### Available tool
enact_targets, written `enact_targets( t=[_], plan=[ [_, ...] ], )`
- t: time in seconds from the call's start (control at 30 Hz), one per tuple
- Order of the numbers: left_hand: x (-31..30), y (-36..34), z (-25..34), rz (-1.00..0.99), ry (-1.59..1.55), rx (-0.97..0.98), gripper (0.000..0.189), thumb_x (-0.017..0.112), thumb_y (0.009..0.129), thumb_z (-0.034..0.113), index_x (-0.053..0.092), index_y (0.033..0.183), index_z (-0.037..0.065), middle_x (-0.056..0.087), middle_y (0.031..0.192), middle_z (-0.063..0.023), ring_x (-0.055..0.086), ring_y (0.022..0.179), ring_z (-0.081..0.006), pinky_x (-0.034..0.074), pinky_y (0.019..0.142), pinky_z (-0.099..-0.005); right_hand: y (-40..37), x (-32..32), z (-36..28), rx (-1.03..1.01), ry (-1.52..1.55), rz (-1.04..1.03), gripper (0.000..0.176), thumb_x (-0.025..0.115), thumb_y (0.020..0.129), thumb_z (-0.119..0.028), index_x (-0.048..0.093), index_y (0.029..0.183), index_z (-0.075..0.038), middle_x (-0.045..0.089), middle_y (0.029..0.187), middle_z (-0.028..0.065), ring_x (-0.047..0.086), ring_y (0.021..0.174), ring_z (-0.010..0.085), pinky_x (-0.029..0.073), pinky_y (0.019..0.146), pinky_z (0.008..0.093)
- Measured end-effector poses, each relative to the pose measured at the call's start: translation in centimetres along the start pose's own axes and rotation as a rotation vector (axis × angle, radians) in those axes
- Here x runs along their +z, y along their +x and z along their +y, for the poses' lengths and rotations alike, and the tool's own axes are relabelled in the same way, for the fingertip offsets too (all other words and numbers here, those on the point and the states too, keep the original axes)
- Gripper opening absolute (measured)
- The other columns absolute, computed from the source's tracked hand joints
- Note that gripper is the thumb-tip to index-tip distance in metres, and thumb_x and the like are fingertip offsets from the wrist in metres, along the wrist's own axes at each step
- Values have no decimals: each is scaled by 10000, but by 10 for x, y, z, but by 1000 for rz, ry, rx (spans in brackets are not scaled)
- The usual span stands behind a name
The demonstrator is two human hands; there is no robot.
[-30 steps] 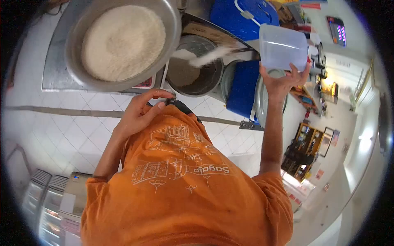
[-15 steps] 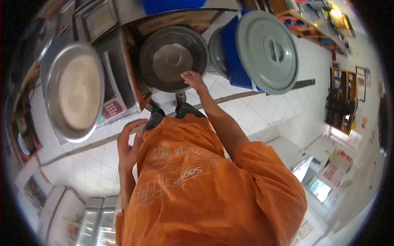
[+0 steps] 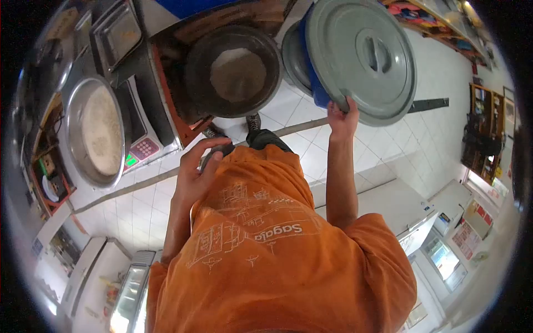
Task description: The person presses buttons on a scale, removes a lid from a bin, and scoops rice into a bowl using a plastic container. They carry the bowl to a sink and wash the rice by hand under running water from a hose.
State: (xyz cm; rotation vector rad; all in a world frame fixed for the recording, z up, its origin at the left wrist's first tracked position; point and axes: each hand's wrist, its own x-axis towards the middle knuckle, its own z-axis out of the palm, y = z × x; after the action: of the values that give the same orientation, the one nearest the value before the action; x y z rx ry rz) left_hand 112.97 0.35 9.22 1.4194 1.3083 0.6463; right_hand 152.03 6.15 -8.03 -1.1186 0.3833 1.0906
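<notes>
My right hand [image 3: 342, 117] grips the near rim of a large round grey lid [image 3: 350, 61], its fingertips over the edge. The lid rests on a blue barrel [image 3: 321, 94], only part of which shows. My left hand [image 3: 201, 169] hangs in front of my waist, fingers curved and apart, with nothing visible in it. Between them on the floor side is a dark round tub [image 3: 194, 83] with pale powder [image 3: 239, 75] at its bottom. To the left, a steel bowl [image 3: 75, 127] of off-white powder or grain sits on a digital scale [image 3: 145, 147].
Steel trays [image 3: 119, 39] lie on the counter behind the scale. Another grey lid [image 3: 294, 58] is partly hidden behind the barrel. White floor tiles [image 3: 288, 105] surround my shoes. Shelves [image 3: 483, 133] stand far right, and a glass-fronted cabinet [image 3: 125, 299] is at lower left.
My right hand has moved right, from above the dark tub to the grey lid's rim, and taken hold of it. My left hand has shifted slightly right. The view has also shifted.
</notes>
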Motion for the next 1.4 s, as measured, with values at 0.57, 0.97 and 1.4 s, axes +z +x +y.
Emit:
enact_targets(
  t=[0.57, 0.97, 1.4],
  plan=[
    [17, -6, -23, 246, -270, -94, 230, 464, 1028, 107, 593, 1169, -22, 665, 1113, -136, 633, 1078, -204, 474, 975, -357, -126, 17, 15, -221, -868, -285, 416, 659, 922, -182, 555, 1248, 56, 618, 1166, 120, 558, 1053, 210, 416, 953, 337],
    [15, -106, -14, 685, 114, -391, 242, 479, 1017, 163, 618, 1069, -28, 692, 1032, -159, 639, 995, -228, 484, 905, -348, 105, -56, 227, 94, -504, -361, 495, 705, 925, -247, 527, 1300, 21, 606, 1231, 84, 592, 1065, 216, 488, 894, 346],
    [9, -116, -13, 542, 217, -517, 279, 491, 1012, 206, 642, 1093, -14, 706, 1053, -139, 649, 1011, -248, 477, 923, -378, 286, -141, 300, -236, -1167, -56, 516, 610, 952, -456, 656, 1147, 19, 680, 1042, 121, 607, 866, 247, 466, 693, 411]
  ],
)
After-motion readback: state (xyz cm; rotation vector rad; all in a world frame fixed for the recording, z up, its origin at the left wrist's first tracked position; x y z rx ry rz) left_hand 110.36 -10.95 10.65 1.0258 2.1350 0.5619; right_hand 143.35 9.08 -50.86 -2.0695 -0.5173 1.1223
